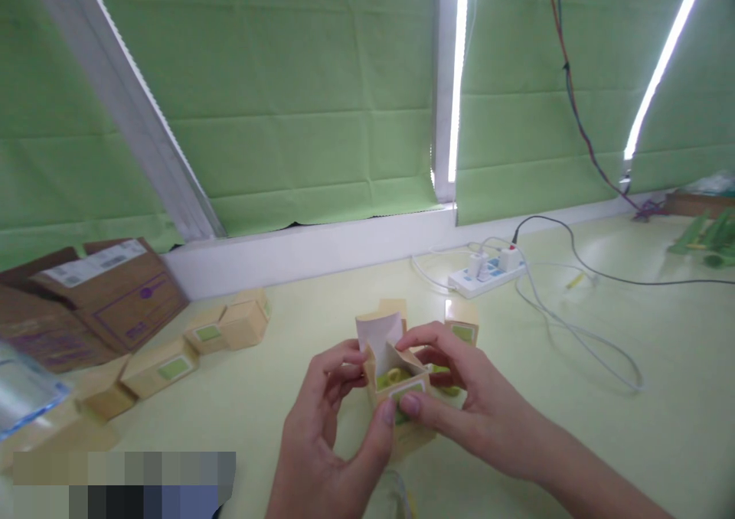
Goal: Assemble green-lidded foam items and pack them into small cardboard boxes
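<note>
A small tan cardboard box (414, 436) with a green label stands in front of me, its lid up and its side flaps spread. Inside it lies something yellow-green (395, 377) whose kind I cannot make out. My left hand (336, 419) grips the box from the left, thumb on the front and fingertips by the left flap. From the right, my right hand (468, 400) holds it too, with its thumb on the front by the label and a forefinger at the right flap. Another yellow-green piece shows partly behind my right fingers.
Several similar tan boxes (161, 367) stand in a row on the left, near a large brown carton (123, 305). Another small box (461, 321) stands behind my right hand. A white power strip (487, 275) with plugs and loose cables lies at the back right.
</note>
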Demonstrator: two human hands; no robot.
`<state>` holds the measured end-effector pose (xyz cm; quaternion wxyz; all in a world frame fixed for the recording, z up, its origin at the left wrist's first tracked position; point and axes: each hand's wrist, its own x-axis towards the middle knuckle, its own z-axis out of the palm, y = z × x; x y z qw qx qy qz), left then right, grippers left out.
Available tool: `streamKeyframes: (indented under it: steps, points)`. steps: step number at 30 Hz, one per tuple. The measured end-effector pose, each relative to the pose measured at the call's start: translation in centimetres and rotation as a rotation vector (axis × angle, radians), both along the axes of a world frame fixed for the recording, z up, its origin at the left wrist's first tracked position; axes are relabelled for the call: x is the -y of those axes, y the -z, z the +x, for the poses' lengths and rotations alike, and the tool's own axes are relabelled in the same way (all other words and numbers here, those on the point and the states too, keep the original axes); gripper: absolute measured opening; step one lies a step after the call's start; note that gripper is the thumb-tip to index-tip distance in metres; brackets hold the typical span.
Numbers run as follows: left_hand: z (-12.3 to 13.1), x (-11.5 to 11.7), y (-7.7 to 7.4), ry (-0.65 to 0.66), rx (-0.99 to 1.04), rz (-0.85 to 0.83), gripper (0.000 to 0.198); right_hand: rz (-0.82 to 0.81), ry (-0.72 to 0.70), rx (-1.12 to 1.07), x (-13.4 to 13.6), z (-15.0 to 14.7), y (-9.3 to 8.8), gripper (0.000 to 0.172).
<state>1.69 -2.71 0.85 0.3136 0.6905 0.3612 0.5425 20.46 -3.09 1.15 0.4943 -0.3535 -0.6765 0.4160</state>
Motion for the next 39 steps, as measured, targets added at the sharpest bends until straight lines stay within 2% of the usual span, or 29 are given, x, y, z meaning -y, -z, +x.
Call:
streamKeyframes:
  steps: [2,7,9,13,16,19,23,25,26,29,31,35,39]
  points:
    - [-0.2,0.0,0.1,0.031,0.003,0.006,0.021,-0.008,-0.02,0.021,0.2,0.0,-0.1,0.035]
    - [-0.3,-0.2,0.7,0.102,0.043,-0.058,0.013,-0.073,-0.014,0.079,0.4,0.2,-0.1,0.057]
    - [-0.4,-0.3,0.7,0.106,0.057,-0.099,0.009,-0.063,-0.001,0.081,0.3,0.2,-0.1,0.058]
    - [-0.7,-0.8,0.4,0.084,0.02,-0.121,0.007,-0.004,-0.019,0.06,0.1,0.2,-0.1,0.047]
    - [-0.8,-1.0,0.0,0.012,-0.036,-0.122,0.017,0.052,-0.039,0.044,0.0,0.2,-0.3,0.036]
    - [-0.7,-1.0,-0.2,-0.028,-0.061,-0.138,0.028,0.175,-0.061,0.096,-0.2,0.3,-0.5,0.029]
    - [-0.3,-0.7,-0.3,0.014,0.197,-0.285,0.016,0.243,-0.02,0.14,-0.4,0.4,-0.5,0.031]
    - [-0.2,-0.6,-0.3,0.014,0.303,-0.342,0.021,0.25,-0.007,0.146,-0.5,0.4,-0.4,0.032]
    - [-0.2,-0.6,-0.3,0.024,0.291,-0.348,0.024,0.254,-0.01,0.148,-0.6,0.4,-0.3,0.033]
    - [-0.4,-0.7,-0.3,0.056,0.13,-0.296,0.021,0.254,-0.026,0.154,-0.7,0.4,-0.2,0.033]
    - [-0.5,-0.7,-0.1,0.08,0.09,-0.255,0.015,0.238,-0.018,0.145,-0.7,0.4,-0.1,0.034]
    - [-0.3,-0.6,0.3,0.115,0.123,-0.195,0.009,0.203,0.036,0.139,-0.5,0.5,-0.1,0.03]
    - [-0.1,-0.3,0.3,0.078,0.22,-0.188,0.006,0.26,0.087,0.141,-0.5,0.5,0.1,0.022]
